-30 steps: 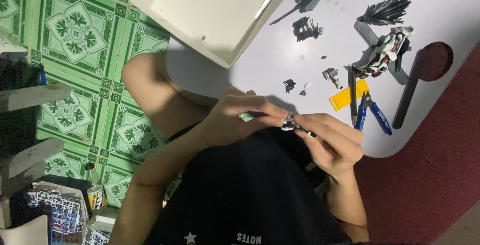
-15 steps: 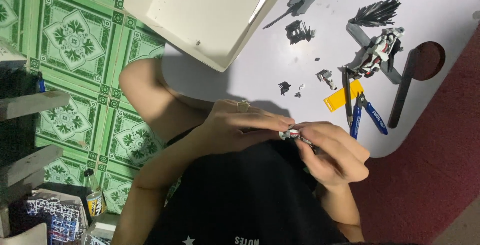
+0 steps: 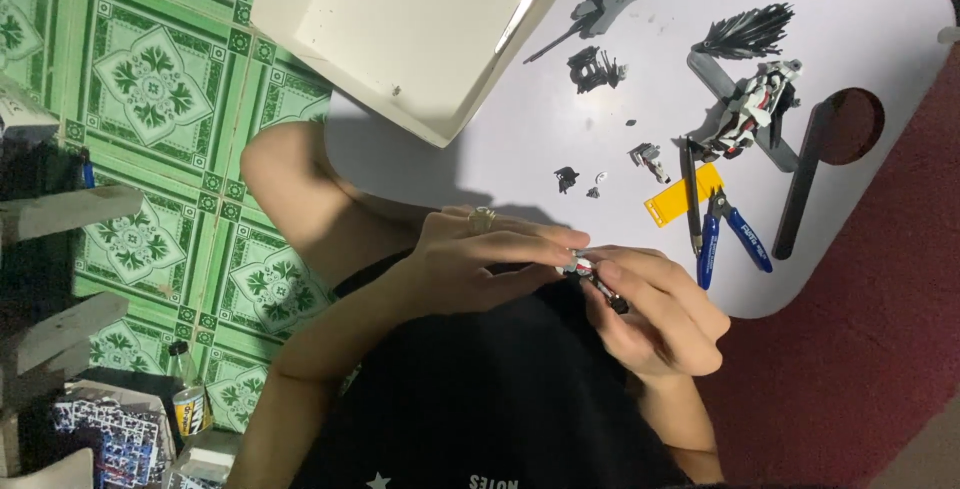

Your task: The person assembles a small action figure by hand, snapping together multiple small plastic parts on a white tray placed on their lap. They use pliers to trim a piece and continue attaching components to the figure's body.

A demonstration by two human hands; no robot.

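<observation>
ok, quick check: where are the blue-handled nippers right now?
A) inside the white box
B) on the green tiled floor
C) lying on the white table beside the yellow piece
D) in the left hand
C: the blue-handled nippers lie on the white table, right beside the yellow piece, while both the left hand and right hand are busy with a small model part between them.

- Single head view, looks steeply down from above, close over lap.
- White table (image 3: 520,139) upper right of frame, green tiled floor (image 3: 150,99) left.
</observation>
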